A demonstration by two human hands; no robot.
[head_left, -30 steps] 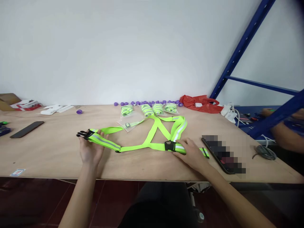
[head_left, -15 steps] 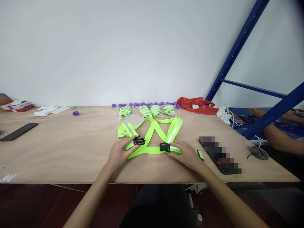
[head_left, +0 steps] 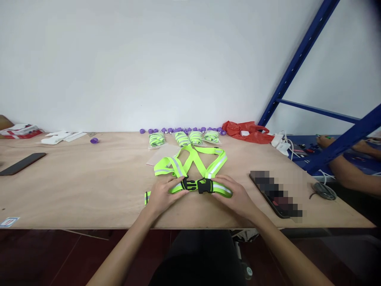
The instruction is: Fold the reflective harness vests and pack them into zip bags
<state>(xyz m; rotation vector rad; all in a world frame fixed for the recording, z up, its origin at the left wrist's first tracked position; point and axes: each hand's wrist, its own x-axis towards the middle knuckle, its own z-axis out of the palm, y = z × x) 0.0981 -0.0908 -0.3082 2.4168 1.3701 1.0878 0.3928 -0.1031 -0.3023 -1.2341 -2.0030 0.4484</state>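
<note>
At the bottom centre of the frame, a dark-clad leg (head_left: pixel 198 258) extends beneath the wooden table (head_left: pixel 89 186). One printed label (head_left: pixel 9 222) sits on the table near its front edge, lower left.

The left hand (head_left: pixel 162 194), just below centre, pinches the prong half (head_left: pixel 186 183) of a black buckle between thumb and fingers. The right hand (head_left: pixel 235 194) grips the strap end at the socket half (head_left: pixel 204 185) in the same way. Quantity: two halves, aligned; the prongs show outside the socket, and contact at their tips cannot be determined.

Both halves belong to one harness (head_left: pixel 198 161), laid out at frame centre: fluorescent yellow-green webbing, silver reflective stripes, straps crossing above the buckle and looping at left. The hands cover parts of the lower straps.

One phone (head_left: pixel 264 194), its screen pixelated, lies right of the right hand. One dark flat bar (head_left: pixel 23 163) lies at left.

Behind the harness: one clear bag (head_left: pixel 162 154), partly overlapped by webbing; four bagged bundles (head_left: pixel 195 138); a row of purple pieces (head_left: pixel 170 130), too crowded to count; one red bag (head_left: pixel 256 137).

At right, a blue rack (head_left: pixel 297 65) partly blocks another person's arm (head_left: pixel 348 171).
</note>
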